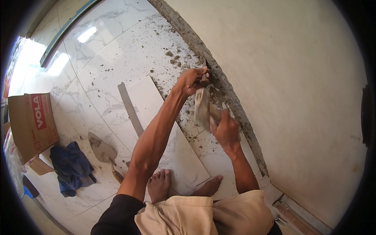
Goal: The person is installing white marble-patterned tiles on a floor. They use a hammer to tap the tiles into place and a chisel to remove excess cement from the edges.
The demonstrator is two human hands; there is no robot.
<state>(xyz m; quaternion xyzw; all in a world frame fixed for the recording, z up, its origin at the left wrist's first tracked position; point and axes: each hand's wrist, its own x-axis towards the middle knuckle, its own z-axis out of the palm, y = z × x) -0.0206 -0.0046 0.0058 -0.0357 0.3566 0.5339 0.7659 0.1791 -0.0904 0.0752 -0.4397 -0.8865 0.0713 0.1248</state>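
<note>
My left hand (192, 81) grips a chisel (204, 65), held against the rough, chipped strip (178, 29) along the foot of the pale wall (293, 78). Just below it, my right hand (226, 129) is closed round the handle of a hammer (202, 107), whose motion-smeared head is close under the chisel's top; I cannot tell whether they touch. Crumbled mortar (174, 58) lies scattered on the white marbled tiles around both hands. A long white tile (180, 158) lies under my left arm, beside a narrow grey strip (129, 105).
My bare feet (158, 184) are below my arms. To the left lie a trowel (100, 147), a dark blue cloth (72, 168), a cardboard box (21, 129) and a blue-handled tool (29, 188). A long metal bar (58, 37) lies at the upper left. Planks (293, 215) are at the lower right.
</note>
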